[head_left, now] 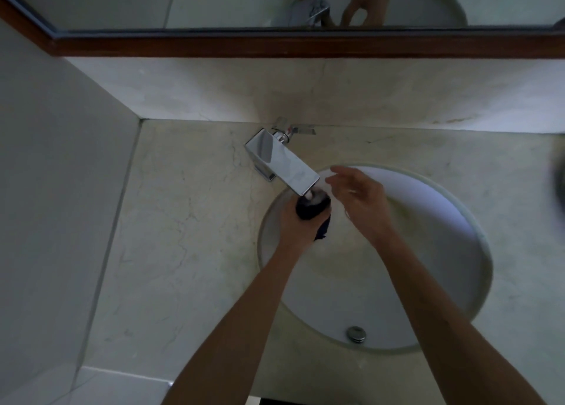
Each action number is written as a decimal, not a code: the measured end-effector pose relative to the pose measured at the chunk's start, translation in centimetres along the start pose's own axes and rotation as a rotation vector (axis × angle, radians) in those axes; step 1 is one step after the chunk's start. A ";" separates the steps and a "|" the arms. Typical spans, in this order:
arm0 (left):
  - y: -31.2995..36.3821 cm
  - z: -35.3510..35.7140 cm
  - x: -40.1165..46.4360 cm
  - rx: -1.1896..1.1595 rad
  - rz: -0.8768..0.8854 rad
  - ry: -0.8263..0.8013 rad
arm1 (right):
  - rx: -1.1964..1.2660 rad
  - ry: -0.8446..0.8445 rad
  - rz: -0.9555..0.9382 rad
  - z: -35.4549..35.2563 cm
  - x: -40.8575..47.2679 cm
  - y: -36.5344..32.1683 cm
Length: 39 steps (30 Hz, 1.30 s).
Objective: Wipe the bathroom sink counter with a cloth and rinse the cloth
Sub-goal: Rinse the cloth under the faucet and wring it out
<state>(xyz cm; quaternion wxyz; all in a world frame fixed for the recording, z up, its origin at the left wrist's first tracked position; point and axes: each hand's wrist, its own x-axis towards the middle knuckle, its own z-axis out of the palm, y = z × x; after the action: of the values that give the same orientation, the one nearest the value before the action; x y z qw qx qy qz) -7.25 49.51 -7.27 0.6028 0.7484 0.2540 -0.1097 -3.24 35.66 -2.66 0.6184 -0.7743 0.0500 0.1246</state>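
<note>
My left hand grips a bunched dark cloth right under the spout of the chrome faucet, where water runs onto it. A tail of the cloth hangs below my fist. Just to the right, my right hand hovers beside the spout with relaxed, spread fingers and holds nothing. Both hands are over the back-left part of the round white sink, which is set into the pale marble counter.
The faucet's lever handle sits against the marble backsplash. A chrome drain lies at the near side of the basin. A wood-framed mirror spans the top. A wall bounds the counter's left side. A blurred dark object shows at the right edge.
</note>
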 end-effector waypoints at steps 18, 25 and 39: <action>2.2 -0.7 -0.2 0.051 0.088 0.039 | 0.140 -0.008 0.028 3.1 3.9 -6.4; 2.2 -0.1 0.0 0.018 -0.005 -0.074 | 0.066 -0.120 0.059 0.8 4.2 -6.3; 6.7 4.3 -3.1 -0.800 -0.227 -0.557 | 0.683 -0.690 0.620 -6.4 -3.9 4.6</action>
<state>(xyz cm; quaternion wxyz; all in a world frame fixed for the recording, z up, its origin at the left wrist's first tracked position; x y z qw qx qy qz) -5.82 43.61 -1.18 0.8719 0.3682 0.1854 -0.2644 -7.25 28.12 -4.67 0.7485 -0.3943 0.1074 0.5222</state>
